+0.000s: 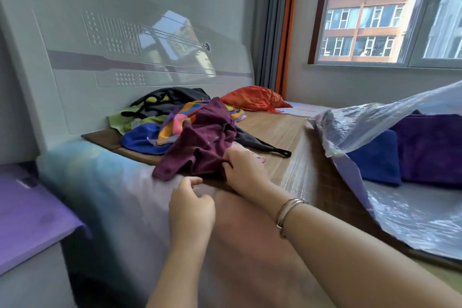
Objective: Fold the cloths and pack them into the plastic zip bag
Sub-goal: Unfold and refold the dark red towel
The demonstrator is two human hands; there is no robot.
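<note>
A bed (105, 182) with a pale sheet fills the view, with a glossy white headboard (120, 40) at its far end and a woven brown mat (280, 132) laid over its middle. On the bed's right side lies a large clear plastic zip bag (405, 210), its upper sheet lifted, with a folded blue cloth (375, 157) and a folded purple cloth (430, 147) inside, side by side. Near the headboard, on the far end of the mat, sits a loose pile of cloths (155, 117) in green, black, blue and bright stripes. An orange cloth (252, 97) lies apart at the bed's far right corner, near the window (375, 13). A crumpled maroon cloth (205, 147) spills from the front of the pile to the mat's near edge. The right hand (243, 170), a metal bangle (287, 212) on its wrist, pinches the maroon cloth's near edge with curled fingers. The left hand (191, 205) hovers just beside that cloth's lower corner, fingers loosely curled, holding nothing.
</note>
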